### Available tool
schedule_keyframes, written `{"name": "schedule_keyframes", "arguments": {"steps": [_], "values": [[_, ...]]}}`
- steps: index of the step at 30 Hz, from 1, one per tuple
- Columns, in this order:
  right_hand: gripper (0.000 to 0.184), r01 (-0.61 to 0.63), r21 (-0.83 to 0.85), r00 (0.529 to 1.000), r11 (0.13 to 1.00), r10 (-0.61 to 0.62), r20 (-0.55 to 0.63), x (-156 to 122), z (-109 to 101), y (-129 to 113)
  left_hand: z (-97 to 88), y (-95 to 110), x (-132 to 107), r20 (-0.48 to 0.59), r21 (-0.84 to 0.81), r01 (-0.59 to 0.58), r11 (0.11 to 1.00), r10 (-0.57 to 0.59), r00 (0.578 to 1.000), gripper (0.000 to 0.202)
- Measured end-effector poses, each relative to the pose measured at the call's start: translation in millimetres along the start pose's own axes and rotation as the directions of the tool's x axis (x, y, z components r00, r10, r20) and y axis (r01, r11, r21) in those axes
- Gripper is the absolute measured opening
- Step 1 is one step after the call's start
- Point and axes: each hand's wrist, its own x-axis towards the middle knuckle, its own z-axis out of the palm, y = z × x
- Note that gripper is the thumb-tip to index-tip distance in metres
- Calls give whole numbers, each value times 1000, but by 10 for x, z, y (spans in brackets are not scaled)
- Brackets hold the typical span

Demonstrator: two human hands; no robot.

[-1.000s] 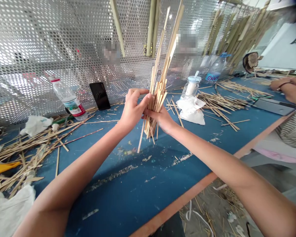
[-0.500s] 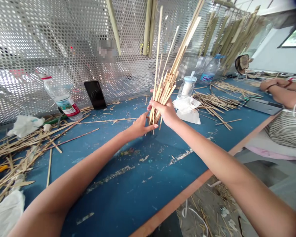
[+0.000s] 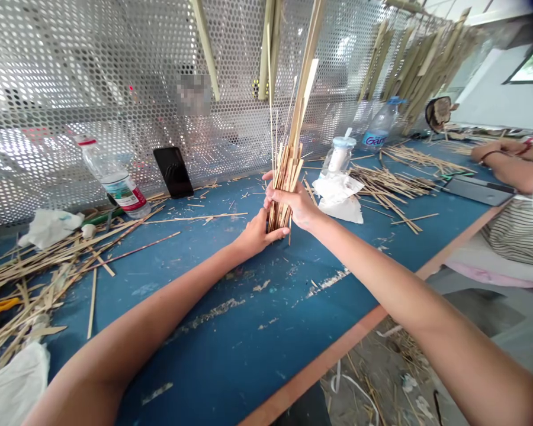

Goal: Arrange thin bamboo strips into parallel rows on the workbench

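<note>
With the right hand (image 3: 299, 204) clasping the middle of the bundle of sticks (image 3: 286, 168) and the left hand (image 3: 254, 234) gripping its foot just below, the long sticks (image 3: 308, 59) above both hands (far taller than the rest) could tip or slide out should the hold slacken.

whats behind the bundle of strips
Behind the bundle of strips, the perforated metal screen shows, with blue table lower down; whatever the bundle and right hand cover cannot be seen.
</note>
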Motion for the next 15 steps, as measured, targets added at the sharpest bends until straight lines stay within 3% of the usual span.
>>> {"name": "schedule_keyframes", "arguments": {"steps": [3, 8, 15], "values": [[41, -24, -4, 1000, 1000, 24, -6, 13, -26, 15, 13, 13, 20, 11, 40, 16, 999, -16, 1000, 65], [31, -75, -30, 997, 997, 76, 18, 22, -40, 22, 39, 21, 39, -64, 116, 55, 992, -48, 997, 38], [36, 46, -18, 998, 999, -45, 37, -23, 69, -94, 42, 92, 63, -97, 114, -5, 993, 16, 995, 36]]}}
